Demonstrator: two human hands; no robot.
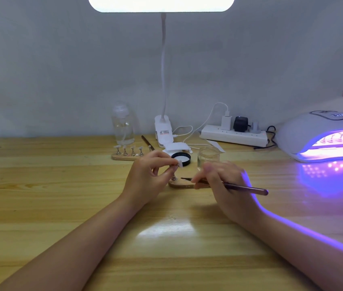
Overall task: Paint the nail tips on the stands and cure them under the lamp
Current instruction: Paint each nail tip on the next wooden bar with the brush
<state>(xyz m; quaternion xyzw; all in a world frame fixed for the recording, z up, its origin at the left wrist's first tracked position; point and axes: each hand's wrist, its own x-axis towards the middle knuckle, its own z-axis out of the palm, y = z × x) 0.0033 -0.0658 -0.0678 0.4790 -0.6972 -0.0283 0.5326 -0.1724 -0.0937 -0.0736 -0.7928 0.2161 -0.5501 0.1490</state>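
Curing lamp (pixel 305 135), far to the right of my right hand: lit violet, with one wooden strip of stands inside, about three stands showing. I judge that batch painted and now curing.

Second wooden strip (pixel 124 157), just beyond and left of my left hand: roughly five stands with nail tips on them. Whether painted I cannot tell; they look pale.

Third strip (pixel 180 184), directly between my hands: one stand foot (pixel 174 177) visible on it, the rest hidden behind my right hand. This is the batch in hand, so I judge the task partway through, with painting and curing left here.

Left hand (pixel 145 177): thumb and forefinger pinching a small pale nail tip (pixel 180 164), lifted above that strip.

Right hand (pixel 222 181): fingers curled round a brush (pixel 244 188), handle trailing right, tip pointing left over the strip.

Containers. Clear pump bottle (pixel 122 127), well beyond my left hand: clear liquid, partly full. Small glass jar (pixel 208 154), just beyond my right hand: open, contents unclear. Its black lid (pixel 181 159) lies beside my left fingertips, white liner up.
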